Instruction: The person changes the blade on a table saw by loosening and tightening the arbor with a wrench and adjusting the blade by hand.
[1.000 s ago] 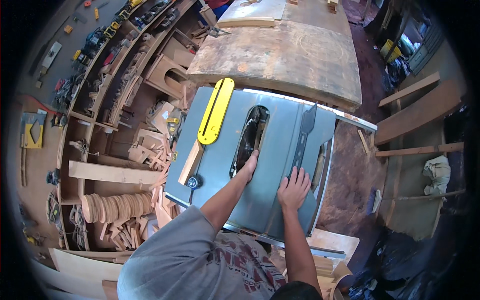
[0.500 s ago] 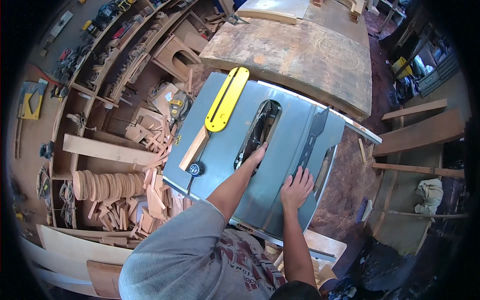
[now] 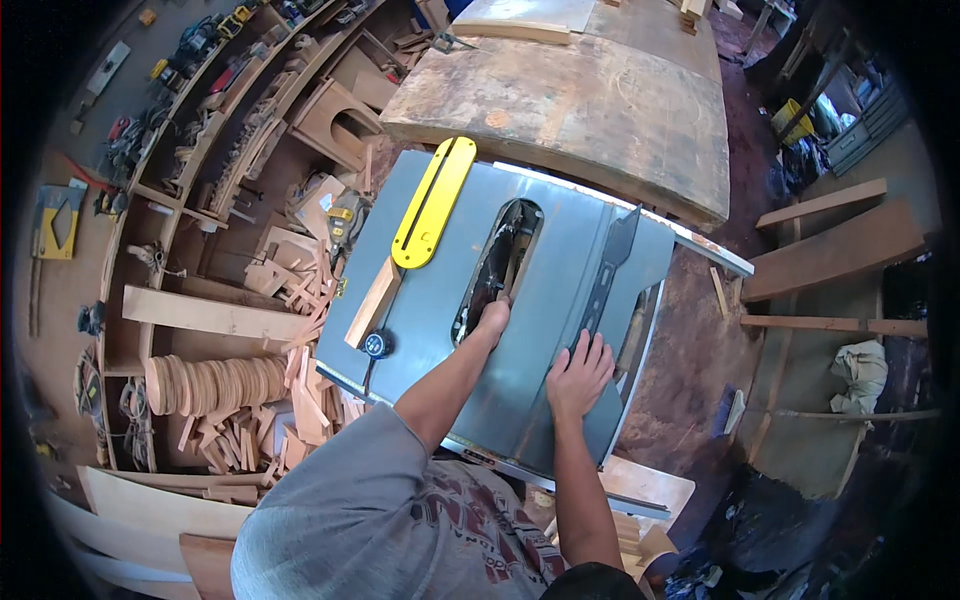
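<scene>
Seen from above, a woodworking shop. At far left, wooden shelves [image 3: 180,150] hold tools and offcuts, with a row of round wooden discs [image 3: 205,385] and a heap of scrap wood pieces [image 3: 300,400] lower down. Just right of these stands a grey table saw [image 3: 560,270], its flat top tilted across the middle of the view.

On the saw's left part lies a yellow throat plate [image 3: 432,203], taken out of its place, with a short wooden block [image 3: 372,302] beside its lower end and a small round black knob [image 3: 376,345] near the front edge. The long blade opening [image 3: 497,270] at the middle of the top is uncovered and dark inside.

The person's left hand [image 3: 492,318] reaches into the lower end of that opening; its fingers are hidden inside, so I cannot tell whether they grip anything. To its right, the right hand [image 3: 578,372] lies flat on the saw top, fingers spread and released, touching the lower end of a dark metal riving knife [image 3: 606,268] lying loose there.

Behind the saw is a worn wooden desk [image 3: 580,110]. At right, planks [image 3: 830,250] lean over a dirt floor.

The risk, as I judge it: a hand is inside the blade cavity, so a cut from the teeth is possible, gravely so if the saw has power.
</scene>
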Motion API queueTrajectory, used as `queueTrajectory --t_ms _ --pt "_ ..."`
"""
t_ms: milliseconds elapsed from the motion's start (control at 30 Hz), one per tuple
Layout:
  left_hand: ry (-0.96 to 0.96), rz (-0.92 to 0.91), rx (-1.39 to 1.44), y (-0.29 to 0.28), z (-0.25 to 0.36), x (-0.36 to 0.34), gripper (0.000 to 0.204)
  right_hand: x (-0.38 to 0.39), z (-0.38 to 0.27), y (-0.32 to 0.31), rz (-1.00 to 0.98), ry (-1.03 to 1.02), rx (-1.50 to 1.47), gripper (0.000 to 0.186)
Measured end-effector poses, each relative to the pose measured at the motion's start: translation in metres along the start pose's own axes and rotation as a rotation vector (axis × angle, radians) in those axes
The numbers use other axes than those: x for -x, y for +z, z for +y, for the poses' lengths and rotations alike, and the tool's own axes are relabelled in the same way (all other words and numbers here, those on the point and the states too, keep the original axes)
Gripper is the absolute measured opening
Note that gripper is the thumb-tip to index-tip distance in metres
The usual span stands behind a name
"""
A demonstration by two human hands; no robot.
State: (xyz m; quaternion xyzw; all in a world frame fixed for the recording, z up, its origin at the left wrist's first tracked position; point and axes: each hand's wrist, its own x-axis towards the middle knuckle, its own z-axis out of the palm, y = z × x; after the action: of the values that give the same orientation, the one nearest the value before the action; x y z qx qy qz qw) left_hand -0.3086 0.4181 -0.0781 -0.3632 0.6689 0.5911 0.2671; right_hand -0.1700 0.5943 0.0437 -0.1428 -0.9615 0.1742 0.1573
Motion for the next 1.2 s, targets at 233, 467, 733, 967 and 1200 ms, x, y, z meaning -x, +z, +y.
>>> queueTrajectory --t_ms 233,467,733,967,1200 --pt "0.181 0.058 -0.254 -0.003 0.018 0.018 0.053 -0.002 0.0 -0.003 -0.002 0.01 -0.013 0.055" --pt "0.347 -0.096 -0.227 0.001 0.014 0.016 0.054 0.001 0.005 0.001 0.006 0.012 0.008 0.054" --pt "0.054 -0.281 -0.058 0.007 0.02 -0.029 0.058 0.001 0.003 0.005 0.02 -0.023 0.03 0.053" --pt "0.158 -0.033 -0.344 0.008 0.021 -0.012 0.06 0.005 0.009 0.005 0.015 -0.013 0.055 0.052" --pt "0.234 0.111 -0.286 -0.006 0.008 -0.026 0.048 0.001 -0.002 0.003 0.015 -0.029 0.021 0.053"
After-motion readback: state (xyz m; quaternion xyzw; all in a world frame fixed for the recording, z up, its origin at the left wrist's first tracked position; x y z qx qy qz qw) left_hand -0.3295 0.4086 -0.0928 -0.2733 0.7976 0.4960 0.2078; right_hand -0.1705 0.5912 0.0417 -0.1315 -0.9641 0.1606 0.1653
